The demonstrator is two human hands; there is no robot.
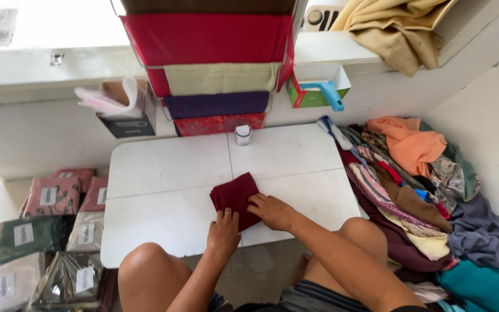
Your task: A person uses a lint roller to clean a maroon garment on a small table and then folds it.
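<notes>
A home garment-packing corner: heaped loose clothes point(428, 190), bagged folded fabrics point(53, 231), low white table point(168, 173).

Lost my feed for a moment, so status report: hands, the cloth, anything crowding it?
Left hand and right hand flat on folded dark red cloth. Cloth on white table. Small glass jar at far edge, well apart.

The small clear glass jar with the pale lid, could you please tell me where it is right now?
In the head view, the small clear glass jar stands at the far edge of the white table, just below the stacked folded fabrics and beyond the folded dark red cloth.
</notes>
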